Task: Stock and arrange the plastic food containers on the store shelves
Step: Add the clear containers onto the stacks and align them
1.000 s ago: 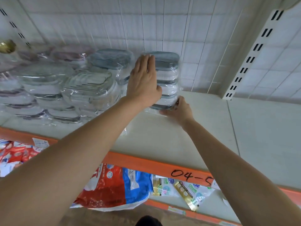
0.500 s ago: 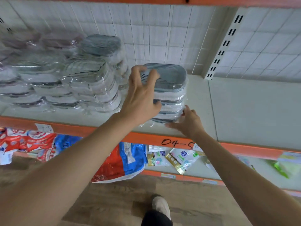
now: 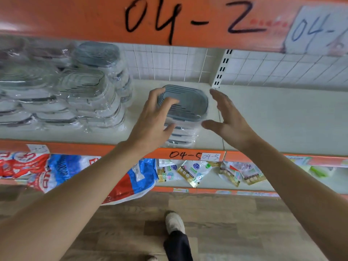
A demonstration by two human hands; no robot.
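The shrink-wrapped stack of clear plastic containers with grey lids [image 3: 185, 113] now stands near the cream shelf [image 3: 273, 119] front edge – pulled forward from the back – left hand [image 3: 152, 125] curled on its nine-o'clock side, right hand [image 3: 227, 119] released, fingers spread, at three o'clock.

Store aisle, orange-edged shelving

Orange shelf rails [image 3: 188, 19] hand-marked "04-2" and "04-5"; white gridded back panel [image 3: 169, 63]; slotted white upright [image 3: 222, 67]; wood-look plank floor [image 3: 235, 223]; soft, even light.
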